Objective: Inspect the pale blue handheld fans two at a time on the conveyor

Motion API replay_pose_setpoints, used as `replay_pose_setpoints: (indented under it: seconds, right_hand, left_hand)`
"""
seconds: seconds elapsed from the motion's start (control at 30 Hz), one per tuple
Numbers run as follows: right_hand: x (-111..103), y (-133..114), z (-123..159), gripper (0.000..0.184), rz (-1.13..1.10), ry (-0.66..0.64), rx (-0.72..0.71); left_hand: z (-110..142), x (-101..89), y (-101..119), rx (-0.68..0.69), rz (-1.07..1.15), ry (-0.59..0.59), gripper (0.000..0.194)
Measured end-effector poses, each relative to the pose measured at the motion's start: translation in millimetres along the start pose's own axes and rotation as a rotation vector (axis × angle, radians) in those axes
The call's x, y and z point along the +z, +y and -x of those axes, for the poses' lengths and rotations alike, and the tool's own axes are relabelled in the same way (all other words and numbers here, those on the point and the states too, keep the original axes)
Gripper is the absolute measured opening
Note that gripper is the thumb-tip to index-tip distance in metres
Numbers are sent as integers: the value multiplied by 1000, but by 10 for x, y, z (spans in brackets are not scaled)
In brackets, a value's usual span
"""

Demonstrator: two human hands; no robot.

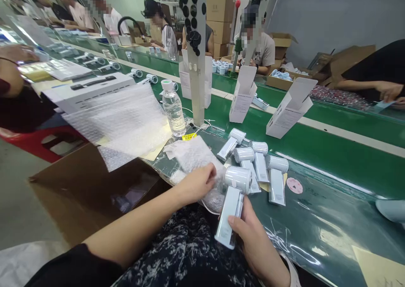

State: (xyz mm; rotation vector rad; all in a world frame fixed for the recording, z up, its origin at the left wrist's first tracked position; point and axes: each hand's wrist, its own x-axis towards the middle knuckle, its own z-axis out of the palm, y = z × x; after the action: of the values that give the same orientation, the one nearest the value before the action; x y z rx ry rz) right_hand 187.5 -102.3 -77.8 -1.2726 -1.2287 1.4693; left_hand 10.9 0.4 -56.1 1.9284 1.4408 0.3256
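The left hand [198,185] presses bubble wrap [190,155]; the right hand [255,240] holds a white device [230,215] above the green surface [319,232].

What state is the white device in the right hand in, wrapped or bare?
Bare: the white device shows no wrap around it in the right hand; the bubble wrap lies under the left hand.

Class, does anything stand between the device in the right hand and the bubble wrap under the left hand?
Nothing visible: the white handheld device in the right hand sits beside the bubble wrap under the left hand.
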Motion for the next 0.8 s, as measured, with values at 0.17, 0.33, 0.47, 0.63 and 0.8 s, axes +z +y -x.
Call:
replay_pose_setpoints:
  seconds: [0.17, 0.33, 0.47, 0.63, 0.8]
  right_hand:
    - [-94, -54, 5, 65, 265, 102, 33]
    - [3, 31, -100, 62, 478, 84, -38]
    - [31, -25, -214, 59, 563, 76, -55]
    - [-13, -234, -342, 43, 647, -81, -23]
    - [59, -343, -355, 47, 858, -27, -30]
  left_hand:
    - [-155, 73, -60, 84, 122, -83, 7]
    - [-256, -36, -251, 38, 384, -129, 14]
    - [-274, -79, -353, -1, 524, -47, 28]
    - [-236, -244, -254, 47, 516, 47, 36]
    - [58, -333, 161, 423, -133, 7, 49]
